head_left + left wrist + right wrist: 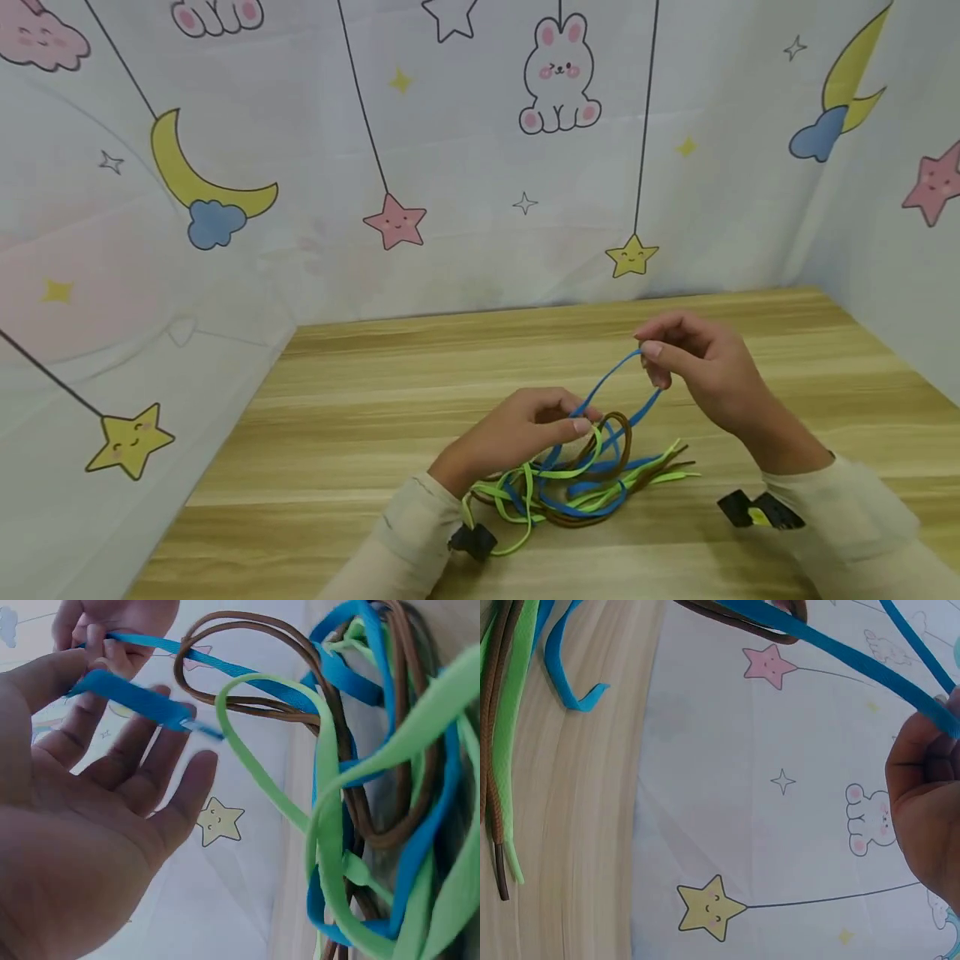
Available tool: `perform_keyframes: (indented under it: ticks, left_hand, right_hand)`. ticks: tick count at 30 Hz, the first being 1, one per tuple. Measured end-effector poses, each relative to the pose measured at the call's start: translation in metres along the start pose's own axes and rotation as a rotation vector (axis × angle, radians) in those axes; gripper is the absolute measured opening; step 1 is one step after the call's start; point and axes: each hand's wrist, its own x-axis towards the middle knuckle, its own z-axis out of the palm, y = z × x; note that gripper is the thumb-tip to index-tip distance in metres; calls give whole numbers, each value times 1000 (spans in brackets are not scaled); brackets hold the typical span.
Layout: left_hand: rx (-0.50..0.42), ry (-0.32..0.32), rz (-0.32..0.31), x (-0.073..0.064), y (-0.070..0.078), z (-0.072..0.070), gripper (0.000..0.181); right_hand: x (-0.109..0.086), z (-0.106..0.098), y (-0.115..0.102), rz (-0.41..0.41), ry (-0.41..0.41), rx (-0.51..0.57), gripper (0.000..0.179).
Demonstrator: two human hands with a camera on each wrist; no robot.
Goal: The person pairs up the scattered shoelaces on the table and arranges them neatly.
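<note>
A tangle of flat blue, flat lime-green and round brown shoelaces lies on the wooden table. My left hand [517,429] is over its left part, pinching a blue shoelace [142,699] near its tipped end between thumb and finger. Its other fingers are spread. Up and to the right, my right hand [712,371] pinches blue shoelace too, with two blue strands running from it down toward the tangle. A brown shoelace [405,682] forms a loop beside the left fingers. Green shoelace [330,825] curls over the brown and blue in the left wrist view.
Tipped green and brown lace ends [502,870] point right on the wooden table [360,400]. A short blue end [585,699] lies near them. Behind the table hangs a white cloth [465,275] printed with stars, moons and rabbits. Black pieces [761,510] sit at both wrists.
</note>
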Motion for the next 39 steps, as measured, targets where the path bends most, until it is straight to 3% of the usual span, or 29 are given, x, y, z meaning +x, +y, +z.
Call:
perform_keyframes:
  ticks: [3, 7, 15, 24, 31, 34, 39]
  left_hand:
    - [-124, 15, 35, -1, 1, -3, 26]
    - [-194, 73, 59, -3, 3, -7, 36]
    - [-260, 193, 23, -6, 1, -17, 38]
    - [-321, 262, 35, -9, -5, -32, 36]
    - [-370, 313, 31, -10, -9, -39, 34]
    - [-415, 331, 43, -10, -10, -42, 30]
    - [-484, 409, 70, -11, -12, -47, 27]
  right_hand:
    - [1, 0, -1, -23, 31, 32, 25]
    - [2, -1, -4, -35, 61, 48, 23]
    - [1, -5, -6, -43, 115, 98, 15]
    - [3, -11, -12, -36, 214, 142, 11]
    - [5, -13, -16, -138, 259, 335, 15]
    - [6, -13, -18, -141, 293, 359, 15]
    - [7, -13, -20, -150, 277, 387, 16]
